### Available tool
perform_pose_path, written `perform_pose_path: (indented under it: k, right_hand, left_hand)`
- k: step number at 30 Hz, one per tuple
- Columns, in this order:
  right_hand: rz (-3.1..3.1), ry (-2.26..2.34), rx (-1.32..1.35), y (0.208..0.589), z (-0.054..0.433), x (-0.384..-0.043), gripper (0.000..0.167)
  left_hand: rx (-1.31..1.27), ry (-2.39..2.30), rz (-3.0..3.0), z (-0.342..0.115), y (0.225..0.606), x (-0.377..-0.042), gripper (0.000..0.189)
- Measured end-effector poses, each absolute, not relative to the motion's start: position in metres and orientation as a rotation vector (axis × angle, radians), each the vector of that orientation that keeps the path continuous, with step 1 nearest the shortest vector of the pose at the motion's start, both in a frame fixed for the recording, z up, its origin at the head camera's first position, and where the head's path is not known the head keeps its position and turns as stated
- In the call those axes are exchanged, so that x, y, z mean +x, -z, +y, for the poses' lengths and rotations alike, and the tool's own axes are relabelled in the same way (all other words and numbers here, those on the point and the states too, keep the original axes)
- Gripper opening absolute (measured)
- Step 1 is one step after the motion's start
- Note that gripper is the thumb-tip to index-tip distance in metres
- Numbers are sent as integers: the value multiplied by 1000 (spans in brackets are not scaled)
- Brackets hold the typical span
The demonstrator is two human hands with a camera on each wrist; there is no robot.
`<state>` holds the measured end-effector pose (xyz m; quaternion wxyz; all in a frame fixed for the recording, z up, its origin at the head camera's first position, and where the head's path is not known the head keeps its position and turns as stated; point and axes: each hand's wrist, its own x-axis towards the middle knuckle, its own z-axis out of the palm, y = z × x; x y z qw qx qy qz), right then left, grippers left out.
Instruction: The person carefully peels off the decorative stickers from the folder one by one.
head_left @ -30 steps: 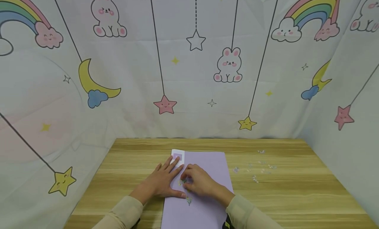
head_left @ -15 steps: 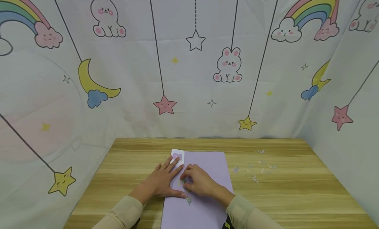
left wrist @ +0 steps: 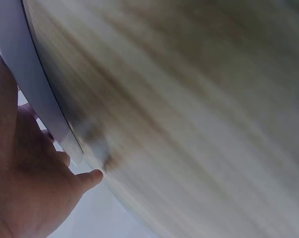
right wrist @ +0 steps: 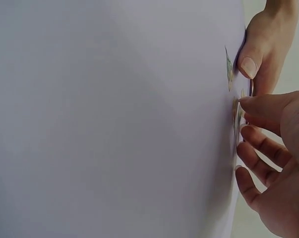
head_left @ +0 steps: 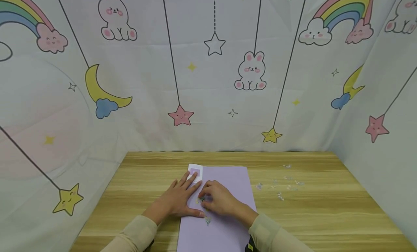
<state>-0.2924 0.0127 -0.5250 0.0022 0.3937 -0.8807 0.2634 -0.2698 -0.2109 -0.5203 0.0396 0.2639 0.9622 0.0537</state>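
My left hand [head_left: 179, 197] lies spread on the left side of a flat purple sheet [head_left: 224, 230], its fingertips over a white card [head_left: 194, 166] with a purple square. Between the thumb and bent index finger of my right hand [head_left: 219, 199] is a small green and yellow flower sticker [head_left: 199, 200], pinched close over the sheet and partly hidden by the fingers. Just below the left thumb, another flower sticker [head_left: 207, 220] lies on the sheet. The right wrist view shows this sticker [right wrist: 229, 72] beside the left thumb, with the right fingertips at the sheet's surface.
Several small, pale, clear-looking pieces [head_left: 281, 196] are scattered on the wood-grain table [head_left: 319, 215] to the right of the sheet. White curtains [head_left: 211, 82] printed with rabbits, stars and rainbows stand behind the table and at both sides.
Both hands keep their places on the sheet. Only the head view shifts very slightly.
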Motion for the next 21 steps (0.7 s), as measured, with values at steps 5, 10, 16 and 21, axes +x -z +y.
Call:
perform_pose_path:
  k: [5,10,16,21]
  right_hand:
    - [-2773,-839,1226,524,11,-293,16]
    - [-2760,-817,1243,525,10,-293,19]
    - [-2756,-781,1246,523,8,-293,15]
    - [-2710,-770,1257,522,5,-294,12]
  left_hand:
    - [815,-180,2946,-211,520,-269,116]
    - [817,-185,2950,-211,522,-271,116]
    - [817,-201,2958,-211,524,-272,115]
    - [813,-221,2959,-212,523,-272,116]
